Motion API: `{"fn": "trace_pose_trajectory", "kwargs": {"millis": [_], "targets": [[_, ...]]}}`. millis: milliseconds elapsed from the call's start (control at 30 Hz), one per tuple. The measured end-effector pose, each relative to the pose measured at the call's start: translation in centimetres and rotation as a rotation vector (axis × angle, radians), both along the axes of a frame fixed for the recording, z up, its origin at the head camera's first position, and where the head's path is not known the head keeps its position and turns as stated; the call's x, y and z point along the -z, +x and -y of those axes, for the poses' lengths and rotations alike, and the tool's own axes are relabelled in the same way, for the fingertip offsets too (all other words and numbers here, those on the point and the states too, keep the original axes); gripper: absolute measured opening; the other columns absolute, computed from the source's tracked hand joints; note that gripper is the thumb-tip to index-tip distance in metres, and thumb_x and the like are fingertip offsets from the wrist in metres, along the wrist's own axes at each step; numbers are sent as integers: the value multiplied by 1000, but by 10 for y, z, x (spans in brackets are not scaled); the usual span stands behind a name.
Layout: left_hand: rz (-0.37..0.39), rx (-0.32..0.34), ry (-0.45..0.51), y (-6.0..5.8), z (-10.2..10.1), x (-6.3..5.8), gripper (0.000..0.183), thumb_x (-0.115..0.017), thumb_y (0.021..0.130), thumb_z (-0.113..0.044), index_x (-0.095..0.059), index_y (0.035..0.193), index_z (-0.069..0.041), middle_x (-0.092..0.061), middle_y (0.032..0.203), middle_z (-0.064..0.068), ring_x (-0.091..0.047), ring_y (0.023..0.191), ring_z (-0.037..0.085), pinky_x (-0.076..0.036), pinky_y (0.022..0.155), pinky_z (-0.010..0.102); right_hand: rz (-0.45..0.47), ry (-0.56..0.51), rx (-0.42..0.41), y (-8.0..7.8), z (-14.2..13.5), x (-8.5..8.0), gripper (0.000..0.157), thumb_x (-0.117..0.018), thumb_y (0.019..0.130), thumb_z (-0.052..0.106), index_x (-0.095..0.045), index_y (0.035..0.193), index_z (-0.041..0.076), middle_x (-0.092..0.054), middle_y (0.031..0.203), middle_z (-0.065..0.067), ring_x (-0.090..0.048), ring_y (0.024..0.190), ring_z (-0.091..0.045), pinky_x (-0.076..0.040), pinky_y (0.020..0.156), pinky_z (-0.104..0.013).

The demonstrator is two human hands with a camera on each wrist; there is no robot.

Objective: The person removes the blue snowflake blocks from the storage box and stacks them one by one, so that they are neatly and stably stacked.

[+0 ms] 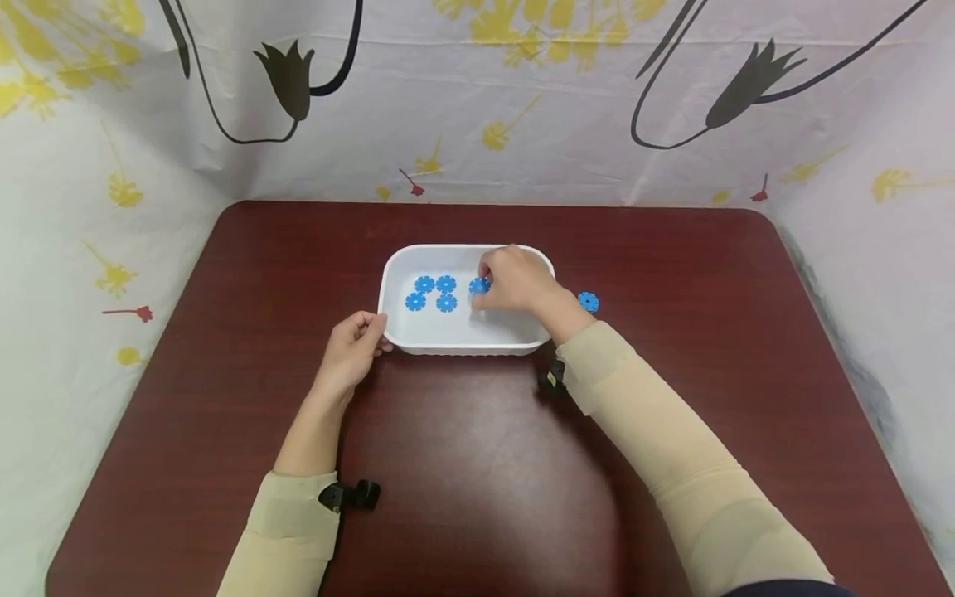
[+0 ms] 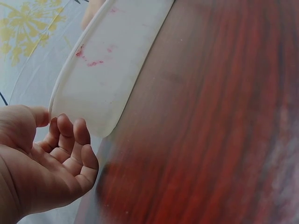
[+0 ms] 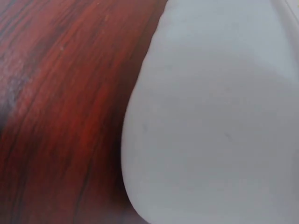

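A white rectangular tray [image 1: 462, 350] stands on the table, its outer wall [image 2: 112, 79] marked with reddish specks in the left wrist view. My left hand [image 1: 352, 348] pinches its rim at the near left corner, thumb on top and the other fingers [image 2: 81, 133] curled below. Inside the tray, my right hand [image 1: 520, 280] pinches a blue notched plastic disc [image 1: 477, 286], partly hidden by the fingers. Left of it, several like discs [image 1: 446, 283] lie grouped on the tray floor. Only the tray's side [image 3: 210, 121] fills the right wrist view; the hand is out of sight there.
One more blue disc [image 1: 588, 301] lies on the dark red wooden table [image 1: 477, 464] just right of the tray, beside the right forearm. A patterned white cloth [image 1: 552, 149] hangs behind the table and along both sides.
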State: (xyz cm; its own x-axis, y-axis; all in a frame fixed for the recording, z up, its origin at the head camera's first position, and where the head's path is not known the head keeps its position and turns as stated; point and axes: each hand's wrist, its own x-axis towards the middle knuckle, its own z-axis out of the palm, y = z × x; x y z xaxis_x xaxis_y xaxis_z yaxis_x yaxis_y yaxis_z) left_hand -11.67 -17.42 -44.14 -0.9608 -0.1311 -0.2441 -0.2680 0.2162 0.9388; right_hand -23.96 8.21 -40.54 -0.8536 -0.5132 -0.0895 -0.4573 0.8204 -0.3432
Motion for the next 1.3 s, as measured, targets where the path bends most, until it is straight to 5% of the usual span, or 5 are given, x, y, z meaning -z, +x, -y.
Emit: {"fn": "trace_pose_trajectory", "kwargs": {"millis": [1300], "targets": [[5, -9, -4, 1, -1, -1, 34, -53, 107, -26, -60, 106, 7, -64, 79, 4, -63, 74, 11, -50, 74, 23, -94, -80, 46, 8, -40, -25, 34, -76, 70, 36, -70, 92, 11, -68, 87, 0, -59, 79, -20, -50, 69, -39]]}}
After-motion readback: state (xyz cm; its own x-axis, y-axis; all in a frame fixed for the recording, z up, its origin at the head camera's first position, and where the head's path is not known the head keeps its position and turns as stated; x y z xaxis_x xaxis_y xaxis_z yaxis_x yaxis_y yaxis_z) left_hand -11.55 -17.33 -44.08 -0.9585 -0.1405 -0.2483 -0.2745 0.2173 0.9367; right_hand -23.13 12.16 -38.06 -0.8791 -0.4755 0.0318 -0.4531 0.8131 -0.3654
